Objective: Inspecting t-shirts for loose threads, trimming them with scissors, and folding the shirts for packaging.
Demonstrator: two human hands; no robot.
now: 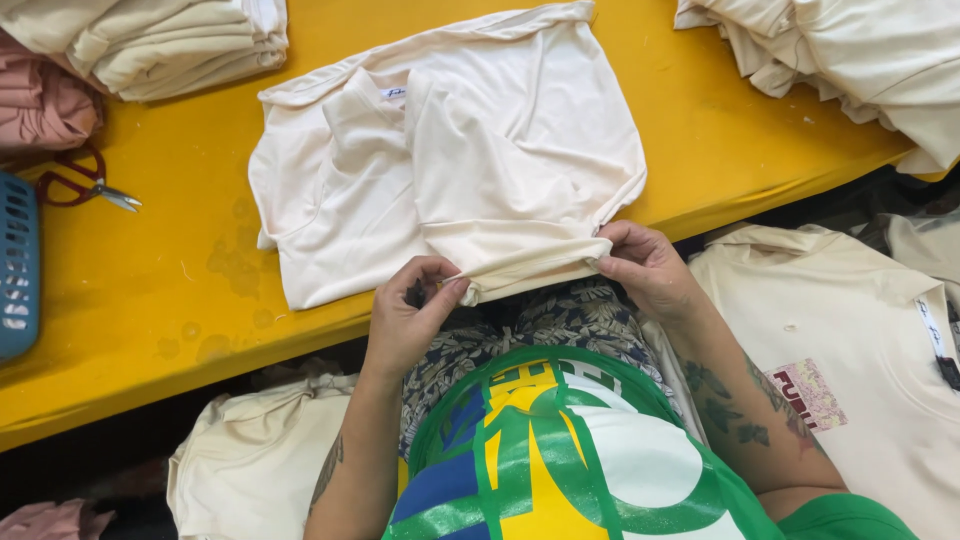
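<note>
A cream T-shirt (450, 150) lies partly folded on the yellow table (170, 290), its collar toward the left and its lower edge hanging over the near table edge. My left hand (405, 320) pinches that lower edge between thumb and fingers. My right hand (645, 265) grips the same edge farther right, at the shirt's corner. Both hands sit just off the table's near edge, above my lap.
Stacks of folded cream garments (160, 40) lie at the back left, beside pink ones (40, 105). More cream shirts (850, 55) are piled at the back right. Red-handled scissors (85, 185) and a blue basket (15, 265) sit at the left. Cream shirts (850, 340) lie below at my sides.
</note>
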